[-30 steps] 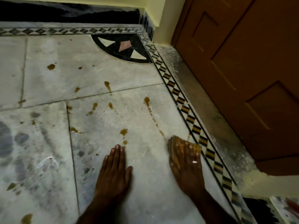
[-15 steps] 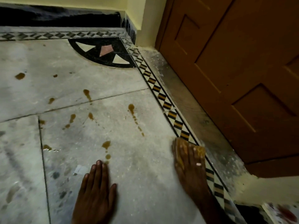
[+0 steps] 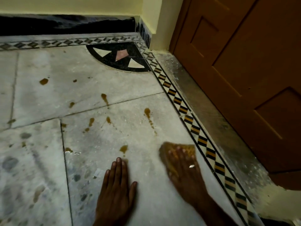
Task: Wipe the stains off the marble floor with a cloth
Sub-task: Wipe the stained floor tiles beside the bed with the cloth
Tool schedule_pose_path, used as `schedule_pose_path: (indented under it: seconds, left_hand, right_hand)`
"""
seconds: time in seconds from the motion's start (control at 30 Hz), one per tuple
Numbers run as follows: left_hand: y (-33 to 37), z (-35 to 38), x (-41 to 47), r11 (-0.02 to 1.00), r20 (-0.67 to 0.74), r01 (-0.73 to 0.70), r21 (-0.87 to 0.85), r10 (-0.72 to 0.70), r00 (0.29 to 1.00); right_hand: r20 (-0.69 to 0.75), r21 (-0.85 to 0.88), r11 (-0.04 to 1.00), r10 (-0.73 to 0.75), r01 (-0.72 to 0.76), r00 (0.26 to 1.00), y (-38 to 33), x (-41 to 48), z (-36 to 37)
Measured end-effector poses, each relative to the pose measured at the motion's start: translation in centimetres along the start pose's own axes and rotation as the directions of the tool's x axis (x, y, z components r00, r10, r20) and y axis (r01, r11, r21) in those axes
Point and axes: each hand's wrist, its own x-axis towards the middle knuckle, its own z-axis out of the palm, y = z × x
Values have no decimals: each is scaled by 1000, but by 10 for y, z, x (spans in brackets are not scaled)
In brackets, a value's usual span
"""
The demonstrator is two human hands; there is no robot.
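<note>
**Cloth pressed to stained marble**

A yellowish cloth (image 3: 178, 148), blurred and largely covered, is pressed onto the marble floor (image 3: 97, 79) by the straight-fingered right hand (image 3: 184, 170), near the patterned border (image 3: 202, 141). The left hand (image 3: 117, 190) is laid flat alongside. Brown stains (image 3: 147, 111) are scattered beyond.

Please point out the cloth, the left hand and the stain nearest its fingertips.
cloth (image 3: 179, 146), head view: uncovered strip at its far edge.
left hand (image 3: 116, 191), head view: back of the hand.
stain (image 3: 123, 148), head view: middle of the brown drop.

Marble floor (image 3: 146, 82) w/ brown stains (image 3: 147, 110) (patterned border (image 3: 189, 119) at right); yellow cloth (image 3: 187, 148) flat on it.
</note>
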Motion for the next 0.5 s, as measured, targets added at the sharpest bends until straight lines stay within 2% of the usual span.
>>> schedule_pose_path:
  seconds: [0.07,0.13,0.23,0.3,0.37,0.43,0.5]
  left_hand:
    - [-2,2,14,1000,26,17,-19,-17,1000]
    - [-4,3,23,999,31,17,-30,-16,999]
    - [-4,6,27,1000,16,11,-29,-11,1000]
    - [-8,5,30,999,12,21,-35,-21,1000]
    - [-13,3,37,999,9,33,-32,-33,999]
    - [-16,2,40,998,2,42,-41,-42,999]
    - [-15,1,40,998,1,43,-52,-43,999]
  right_hand:
    - [47,10,987,159,-159,986,15,42,5]
    - [155,23,978,201,-206,967,7,85,11]
    - [153,27,995,90,-95,984,-34,106,19]
    - [161,23,997,-75,72,984,-55,82,18]
    - [132,38,988,-154,150,979,-48,60,17]
    - [74,29,997,-74,72,994,-22,70,19]
    - [104,11,992,124,-126,987,-1,109,19]
